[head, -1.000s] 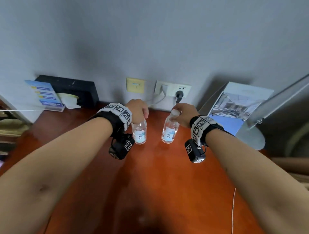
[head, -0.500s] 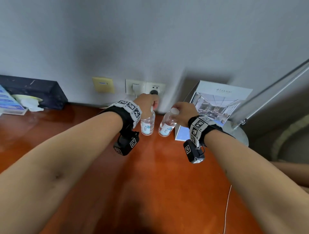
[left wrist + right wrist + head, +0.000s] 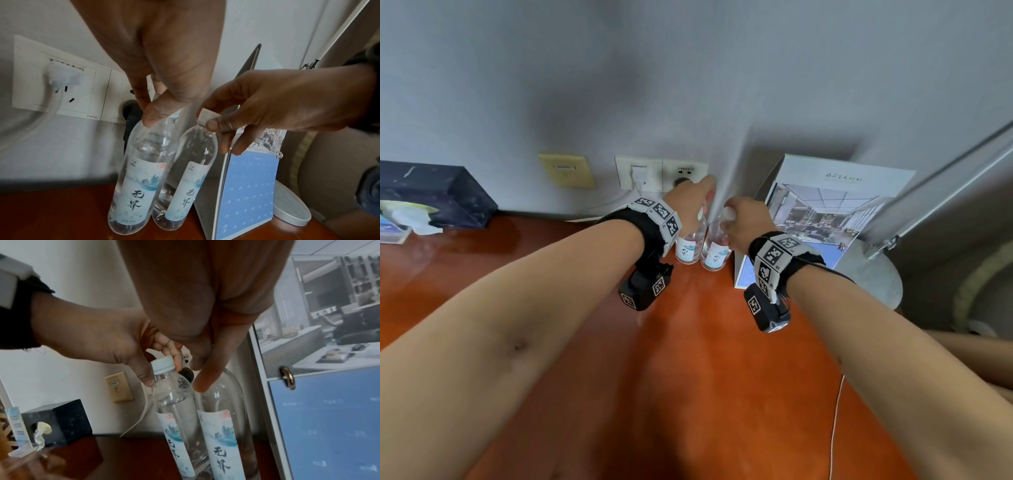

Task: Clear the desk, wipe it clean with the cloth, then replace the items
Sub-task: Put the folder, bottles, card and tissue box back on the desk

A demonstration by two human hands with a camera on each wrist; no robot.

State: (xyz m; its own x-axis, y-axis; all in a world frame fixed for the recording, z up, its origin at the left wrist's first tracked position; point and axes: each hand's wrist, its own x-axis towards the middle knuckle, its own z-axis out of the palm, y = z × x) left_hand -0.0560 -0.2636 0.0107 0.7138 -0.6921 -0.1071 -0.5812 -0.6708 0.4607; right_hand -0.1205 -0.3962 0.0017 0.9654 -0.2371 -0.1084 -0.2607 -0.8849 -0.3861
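You've got each hand point(image 3: 690, 202) point(image 3: 748, 222) pinching the neck of its own upright bottle point(image 3: 688, 245) point(image 3: 715, 251), fingers clamped from above, both bottles touching at twelve o'clock on the counter point(image 3: 688, 377).

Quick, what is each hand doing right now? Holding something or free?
Left hand: fingers pinch the neck of the left water bottle.
Right hand: fingers pinch the capped neck of the right water bottle.
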